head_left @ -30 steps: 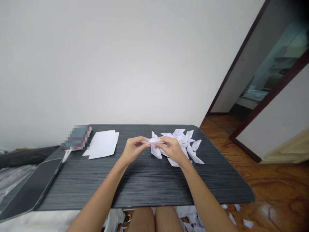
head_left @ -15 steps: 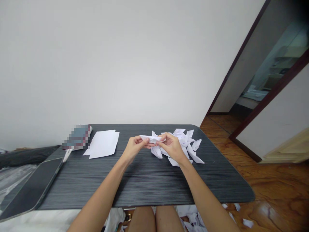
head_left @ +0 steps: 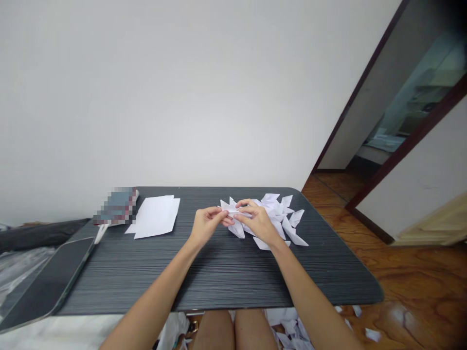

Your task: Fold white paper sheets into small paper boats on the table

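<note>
Over the middle of the dark table, my left hand pinches one end of a small folded white paper between thumb and fingers. My right hand is at the paper's other side, thumb and fingertips on its edge. The paper is folded into pointed flaps, and its lower part is hidden by my fingers. Just behind and right of my hands lies a pile of folded white paper pieces, pointed in shape and loosely heaped.
Flat white sheets lie stacked at the left of the dark table. A blurred book-like item sits beyond them, and a dark tablet-like slab at the left edge. Paper scraps lie on the wooden floor.
The folded paper has turned between my hands, and a pointed flap now stands up at its left. My right fingers have spread a little and shifted along it.
</note>
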The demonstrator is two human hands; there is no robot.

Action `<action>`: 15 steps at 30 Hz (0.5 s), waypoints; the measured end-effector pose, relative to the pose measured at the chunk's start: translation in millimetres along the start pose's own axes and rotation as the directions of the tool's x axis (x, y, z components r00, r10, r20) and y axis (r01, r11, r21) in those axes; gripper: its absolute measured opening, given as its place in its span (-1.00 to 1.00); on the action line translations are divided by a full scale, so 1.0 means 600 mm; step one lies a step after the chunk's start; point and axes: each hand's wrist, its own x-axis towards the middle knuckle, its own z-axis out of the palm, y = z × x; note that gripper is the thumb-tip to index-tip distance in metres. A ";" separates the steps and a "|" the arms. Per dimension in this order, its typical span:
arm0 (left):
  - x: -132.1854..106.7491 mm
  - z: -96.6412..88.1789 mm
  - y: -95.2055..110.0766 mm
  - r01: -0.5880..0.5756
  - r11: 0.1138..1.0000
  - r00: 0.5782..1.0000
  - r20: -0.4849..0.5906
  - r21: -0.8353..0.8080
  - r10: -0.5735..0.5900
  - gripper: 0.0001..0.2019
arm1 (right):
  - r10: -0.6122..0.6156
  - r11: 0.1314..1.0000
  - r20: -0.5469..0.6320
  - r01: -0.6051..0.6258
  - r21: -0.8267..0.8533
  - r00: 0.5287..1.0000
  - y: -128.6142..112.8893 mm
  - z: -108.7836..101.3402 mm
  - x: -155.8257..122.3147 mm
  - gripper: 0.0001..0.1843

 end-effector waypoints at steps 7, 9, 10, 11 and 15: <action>-0.006 0.004 -0.009 -0.183 0.946 0.982 -0.001 0.266 0.190 -0.71 | 0.045 0.995 0.088 -0.052 0.090 0.995 0.004 0.007 0.000 -0.87; -0.008 0.006 -0.012 -0.217 0.930 0.973 -0.008 0.297 0.230 -0.70 | 0.054 0.993 0.087 -0.063 0.100 0.995 0.004 0.007 0.000 -0.87; -0.009 0.007 -0.012 -0.228 0.927 0.970 -0.015 0.298 0.243 -0.70 | 0.057 0.992 0.090 -0.067 0.111 0.994 0.004 0.008 0.000 -0.87; -0.010 0.008 -0.013 -0.231 0.929 0.968 -0.028 0.289 0.250 -0.69 | 0.059 0.990 0.088 -0.070 0.125 0.994 0.005 0.009 0.000 -0.87; -0.011 0.012 -0.015 -0.201 0.953 0.965 -0.124 0.226 0.233 -0.70 | 0.159 0.962 -0.026 -0.149 0.227 0.987 0.008 0.013 0.002 -0.77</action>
